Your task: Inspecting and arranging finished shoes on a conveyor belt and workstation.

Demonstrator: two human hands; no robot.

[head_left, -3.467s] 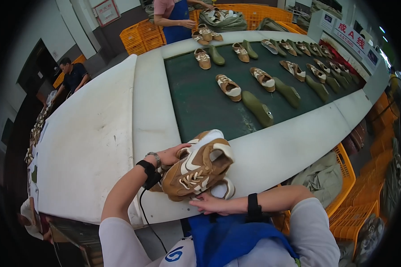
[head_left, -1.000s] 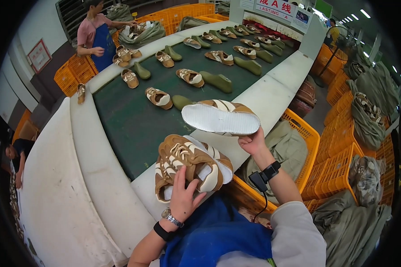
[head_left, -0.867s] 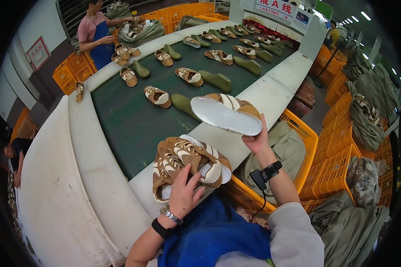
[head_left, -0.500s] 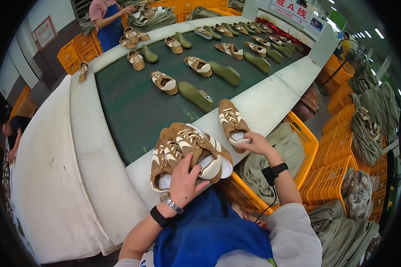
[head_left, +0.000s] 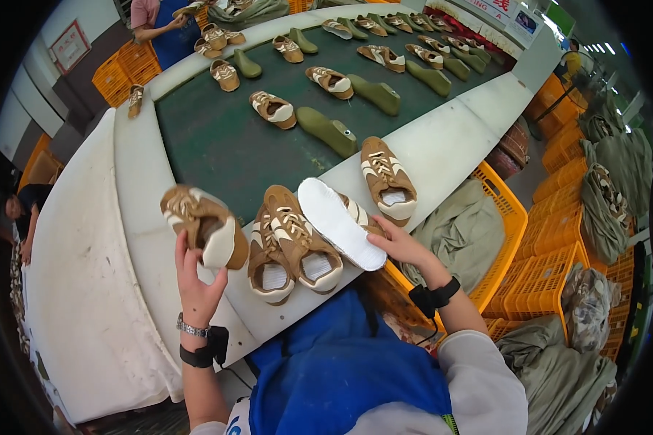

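Note:
My left hand grips a brown sneaker with cream stripes by its heel side, raised above the left part of the white table border. My right hand has its fingers on the heel end of another sneaker, tipped so that a long white underside or insole faces me; I cannot tell which. Between my hands, two brown sneakers stand side by side, heels toward me. One more sneaker stands alone on the border, beyond my right hand.
On the green conveyor belt are several sneakers and green shoe lasts. A yellow crate with grey-green cloth sits close by my right arm. Stacked crates line the right side. A co-worker in a blue apron stands at the far left.
My left hand has lifted the top sneaker off the group and carried it left. My right hand has let go of the lone sneaker and taken the tipped one.

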